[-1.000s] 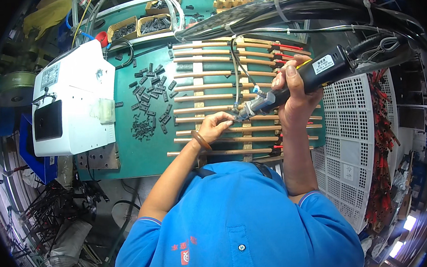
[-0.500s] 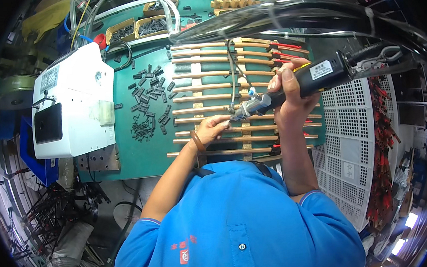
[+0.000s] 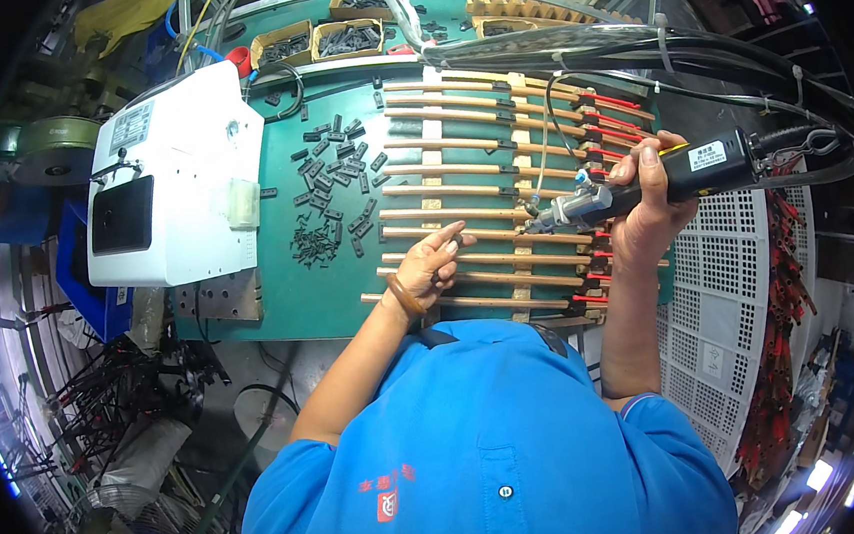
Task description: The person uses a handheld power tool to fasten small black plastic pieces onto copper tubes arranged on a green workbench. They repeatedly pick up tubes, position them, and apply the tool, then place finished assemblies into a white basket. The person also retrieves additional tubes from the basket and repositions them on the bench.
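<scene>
The right hand [image 3: 648, 211] is closed around a black electric screwdriver [image 3: 661, 180], the thumb lying along the top of its body. The tool is held almost level, and its grey metal nose points left, over the wooden sticks [image 3: 470, 178]. A cable leaves the back end of the tool toward the right.

The left hand [image 3: 434, 263] rests on the sticks in the lower rows. Its fingers are bent loosely and the forefinger is stretched toward the right, touching one stick. It seems to hold a small dark part at the fingertips, but this is too small to tell for sure. A brown band is around the wrist.

I count about ten sticks, lying parallel one under another on the green work board [image 3: 299, 297]. Two pale cross bars [image 3: 427, 136] go over them, one near the left ends and one near the middle. At the right ends the sticks have red tips [image 3: 615, 104].

Left of the sticks, a scattered heap of small black clips [image 3: 326, 190] lies on the board; they are too many to count, surely more than thirty. Beside them stands one white box [image 3: 174, 176] with a dark screen on its left part. At the far edge there are three open cardboard boxes [image 3: 314, 43], two of them with more black parts. At the right is one white plate with many holes [image 3: 739, 283].
</scene>
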The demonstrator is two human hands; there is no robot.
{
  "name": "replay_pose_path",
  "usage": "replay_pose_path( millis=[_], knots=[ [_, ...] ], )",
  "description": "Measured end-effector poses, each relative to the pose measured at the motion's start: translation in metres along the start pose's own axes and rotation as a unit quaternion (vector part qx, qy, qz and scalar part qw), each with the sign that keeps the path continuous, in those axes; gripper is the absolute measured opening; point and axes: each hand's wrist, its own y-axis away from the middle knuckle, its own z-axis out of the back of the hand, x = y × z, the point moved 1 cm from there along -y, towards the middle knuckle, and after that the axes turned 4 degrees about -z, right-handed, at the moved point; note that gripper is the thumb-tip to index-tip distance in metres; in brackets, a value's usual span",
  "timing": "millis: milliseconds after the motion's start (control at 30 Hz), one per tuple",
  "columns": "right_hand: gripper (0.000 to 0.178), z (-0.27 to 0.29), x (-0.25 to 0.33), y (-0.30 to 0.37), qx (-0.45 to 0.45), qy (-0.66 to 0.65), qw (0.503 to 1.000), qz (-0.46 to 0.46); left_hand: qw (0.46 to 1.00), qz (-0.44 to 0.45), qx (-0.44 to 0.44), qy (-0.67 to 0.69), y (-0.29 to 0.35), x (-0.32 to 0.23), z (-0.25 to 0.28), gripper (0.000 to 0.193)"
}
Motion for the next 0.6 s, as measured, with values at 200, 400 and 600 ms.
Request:
replay_pose_path(
  millis=[200,400,600],
  knots=[
    [0.030,-0.001,0.000,0.002,0.009,0.002,1.000,0.006,0.999,0.009,-0.018,-0.025,-0.006,0.008,0.011,0.020],
    [0.027,-0.002,0.001,0.004,0.006,-0.002,1.000,0.006,0.999,0.005,-0.034,-0.037,0.005,0.002,0.004,0.027],
    [0.026,0.001,0.002,0.005,0.010,-0.001,1.000,0.012,0.994,-0.016,-0.081,-0.064,0.006,-0.010,-0.013,0.038]
  ],
)
